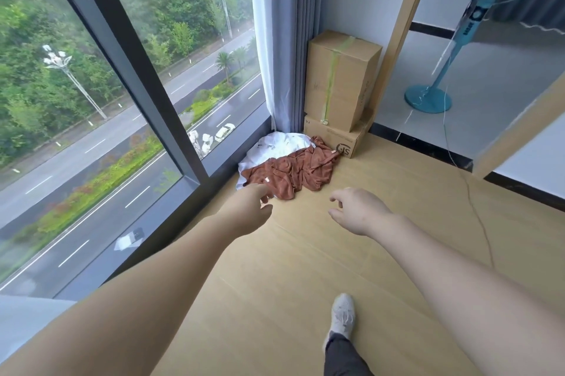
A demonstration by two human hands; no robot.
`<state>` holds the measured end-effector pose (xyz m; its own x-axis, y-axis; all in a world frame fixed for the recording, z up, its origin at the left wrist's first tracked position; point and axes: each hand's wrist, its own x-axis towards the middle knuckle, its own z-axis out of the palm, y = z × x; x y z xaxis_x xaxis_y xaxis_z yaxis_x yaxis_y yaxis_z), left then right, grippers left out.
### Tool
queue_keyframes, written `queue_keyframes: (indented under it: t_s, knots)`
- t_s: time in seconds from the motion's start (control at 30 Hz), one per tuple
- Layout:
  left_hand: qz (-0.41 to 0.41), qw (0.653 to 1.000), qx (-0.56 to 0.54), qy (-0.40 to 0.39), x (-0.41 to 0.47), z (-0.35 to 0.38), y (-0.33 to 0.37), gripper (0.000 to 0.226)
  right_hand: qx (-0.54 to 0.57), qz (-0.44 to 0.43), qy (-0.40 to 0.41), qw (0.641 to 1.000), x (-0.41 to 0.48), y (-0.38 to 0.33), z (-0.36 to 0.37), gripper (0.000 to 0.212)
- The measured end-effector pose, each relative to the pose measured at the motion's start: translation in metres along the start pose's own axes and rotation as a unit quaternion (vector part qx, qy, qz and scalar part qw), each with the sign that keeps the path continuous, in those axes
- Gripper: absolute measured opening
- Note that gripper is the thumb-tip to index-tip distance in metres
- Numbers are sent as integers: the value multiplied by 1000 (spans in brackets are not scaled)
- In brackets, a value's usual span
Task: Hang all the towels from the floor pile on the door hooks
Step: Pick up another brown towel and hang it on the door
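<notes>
Head cam, crumpled rust-brown towel (293, 173) on white cloth (275, 146) by window, L hand (253, 207) & R hand (357, 210) both released, grasping nothing, above wood floor (275, 284).

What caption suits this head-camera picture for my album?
Left hand and right hand reach open toward a rust-brown towel heaped over a white towel by the window.

Head-worn view looks steeply down into the window (128, 94) corner.

Frame centre: towel pile (290, 169) on floor; left hand (255, 206), right hand (356, 210) outstretched, empty, fingers loose.
</notes>
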<state>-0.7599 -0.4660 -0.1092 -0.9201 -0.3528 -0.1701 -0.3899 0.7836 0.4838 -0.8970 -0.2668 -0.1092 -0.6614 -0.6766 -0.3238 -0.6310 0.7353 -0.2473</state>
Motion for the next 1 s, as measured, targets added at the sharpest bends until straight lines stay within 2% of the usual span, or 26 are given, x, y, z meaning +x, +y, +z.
queue_keyframes:
  t_s: [0.5,0.8,1.0]
  knots:
    - [-70,997,-25,-5,185,41,68,19,26,4,-56,998,160,153,-61,39]
    - [-65,997,-39,-17,283,45,75,6,15,6,-74,997,234,193,-87,39]
    - [-68,997,-42,-21,363,37,58,18,3,4,-78,997,310,197,-110,39]
